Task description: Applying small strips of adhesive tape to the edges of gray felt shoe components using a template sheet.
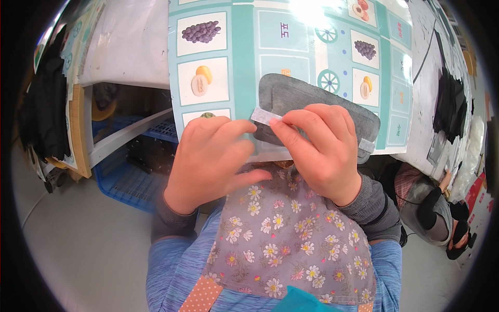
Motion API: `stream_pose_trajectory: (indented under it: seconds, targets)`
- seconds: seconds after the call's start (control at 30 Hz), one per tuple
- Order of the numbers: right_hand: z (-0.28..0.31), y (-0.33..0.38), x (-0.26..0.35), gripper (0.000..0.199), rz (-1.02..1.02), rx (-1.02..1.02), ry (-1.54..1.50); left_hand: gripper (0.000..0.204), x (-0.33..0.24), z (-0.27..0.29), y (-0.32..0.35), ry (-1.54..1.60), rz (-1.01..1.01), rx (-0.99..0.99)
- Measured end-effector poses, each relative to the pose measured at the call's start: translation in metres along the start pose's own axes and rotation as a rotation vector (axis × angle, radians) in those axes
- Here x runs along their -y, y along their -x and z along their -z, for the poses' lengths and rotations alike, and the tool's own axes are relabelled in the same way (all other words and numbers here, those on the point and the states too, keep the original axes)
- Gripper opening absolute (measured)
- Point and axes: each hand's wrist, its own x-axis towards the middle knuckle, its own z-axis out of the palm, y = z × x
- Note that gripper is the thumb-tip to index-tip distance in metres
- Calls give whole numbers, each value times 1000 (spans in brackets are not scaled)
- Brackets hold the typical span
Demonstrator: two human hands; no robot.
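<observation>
1. Our left hand [210,158] curled, fingertips pressing the grey felt pad's [291,96] near edge; pad lies on teal fruit-picture mat [244,62].
2. Right hand [319,148] pinched shut on white tape strip [265,116] w/ thumb + forefinger, just above pad.

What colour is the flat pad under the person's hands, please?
Dark grey pad, seen in the head view.

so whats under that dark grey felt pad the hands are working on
Under the dark grey felt pad lies a teal fruit-picture mat on the table. Both hands, left hand and right hand, cover the pad's lower edge.
</observation>
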Motion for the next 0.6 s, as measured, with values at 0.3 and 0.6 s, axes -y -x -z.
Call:
stream_pose_trajectory:
  seconds: [0.3,0.6]
  targets:
    - [-4,-2,-1,28,-25,42,-2,49,1,-2,-1,-65,4,72]
    - [-5,0,-2,27,-45,71,11,47,2,-5,-2,-74,45,90]
